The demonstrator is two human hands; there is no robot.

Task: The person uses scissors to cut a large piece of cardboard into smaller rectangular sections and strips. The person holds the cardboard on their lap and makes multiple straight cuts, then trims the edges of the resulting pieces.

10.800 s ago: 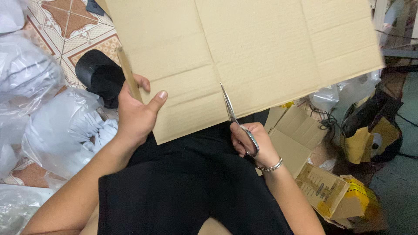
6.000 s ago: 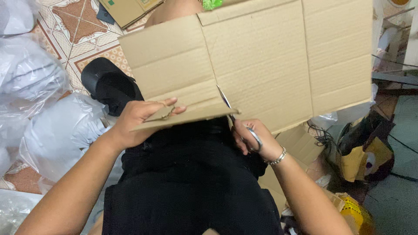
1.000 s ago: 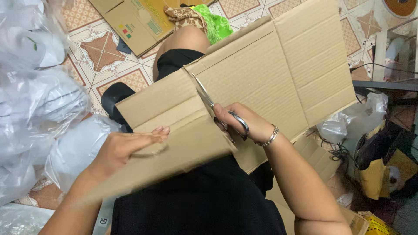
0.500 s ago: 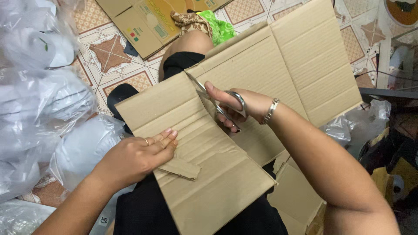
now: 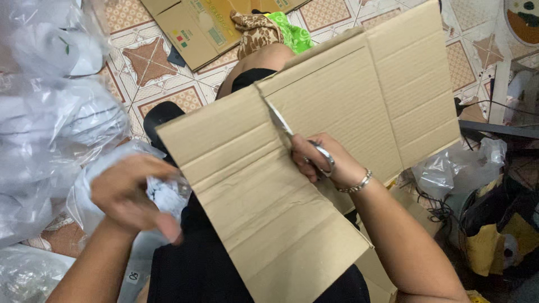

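The right hand [image 5: 323,163] was closed through the handles of a pair of scissors [image 5: 297,140], the blades lying in a cut that ran to the far edge of a cardboard sheet [image 5: 264,207] resting across the lap. The left hand [image 5: 132,193], blurred, hung loosely curled beside the sheet's left edge, apparently holding nothing. The sheet looked light and stiff but creased along its folds; it would be best gripped at an edge near the cut. Clear plastic bags [image 5: 50,118] of white goods lay at left; a flattened box [image 5: 196,25] lay on the tiled floor [image 5: 151,67].
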